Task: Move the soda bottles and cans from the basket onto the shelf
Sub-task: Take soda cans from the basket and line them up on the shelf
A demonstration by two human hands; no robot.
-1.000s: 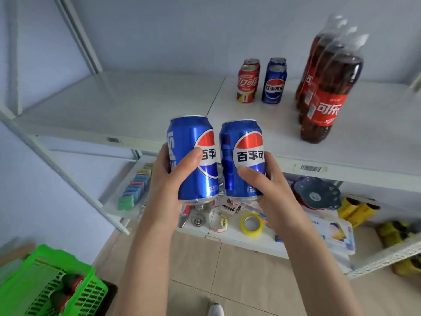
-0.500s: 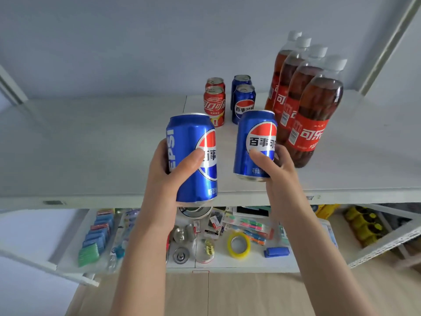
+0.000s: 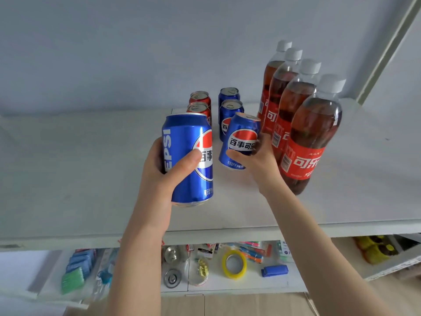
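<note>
Left hand (image 3: 164,176) is closed around a blue Pepsi can (image 3: 188,159), thumb across the logo on the near face and the remaining fingers hidden behind it. This can stands upright, long axis vertical, top rim up, held above the front part of the white shelf (image 3: 91,179); whether its base touches the shelf cannot be told. Right hand (image 3: 258,165) is closed on a second blue Pepsi can (image 3: 241,141), thumb on the lower front, fingers wrapped round the far side. That can is tilted, its long axis leaning with the top rim away from the person and toward the right; the lower edge sits at or just above the shelf, contact not determinable. Directly beyond the right grip, two more blue cans (image 3: 230,110) stand upright in a file running toward the wall, the nearer one partly hidden by the held can. Beyond the left grip, two red cans (image 3: 200,103) stand upright in a parallel file, the nearer one partly masked by the left-hand can. Immediately right of the right grip, four cola bottles (image 3: 312,135) with red labels and white caps stand upright in a row running back toward the wall, the closest just beside the right wrist. Below both forearms, a lower shelf (image 3: 227,286) carries a yellow tape roll (image 3: 234,263) and assorted small items.
</note>
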